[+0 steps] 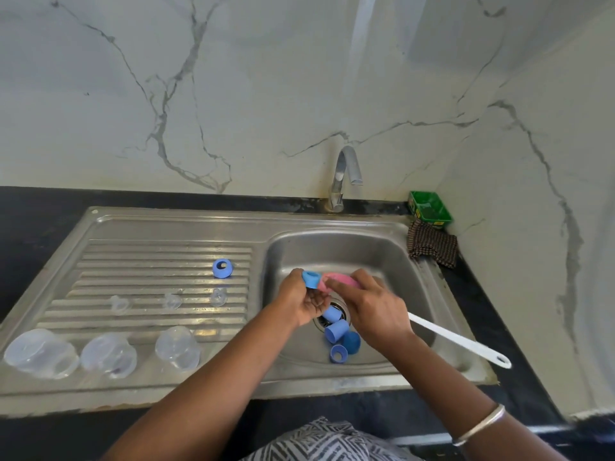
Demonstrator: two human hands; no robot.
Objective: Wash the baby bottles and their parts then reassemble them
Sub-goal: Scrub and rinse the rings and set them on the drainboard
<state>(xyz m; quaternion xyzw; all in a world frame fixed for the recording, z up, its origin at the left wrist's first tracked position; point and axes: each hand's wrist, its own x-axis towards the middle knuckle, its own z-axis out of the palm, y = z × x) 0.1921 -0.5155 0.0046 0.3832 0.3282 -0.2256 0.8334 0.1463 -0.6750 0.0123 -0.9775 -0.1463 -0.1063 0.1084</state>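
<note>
A blue ring [311,278] is being scrubbed over the sink [366,251].

The blue ring is held in the curled fingers of the left hand [304,302]. A pink brush head [339,281] is pressed against it, and the brush is gripped by the right hand [372,306]; its white handle [459,341] sticks out to the right. More blue parts [339,334] are lying by the drain. Three clear bottles [108,354], three clear teats [171,301] and another blue ring [222,268] are set on the draining surface [100,227] to the left.

We see soft, even daylight, glare streaking the drainboard [159,261] (edges bow from the wide lens), hands slightly blurred.
</note>
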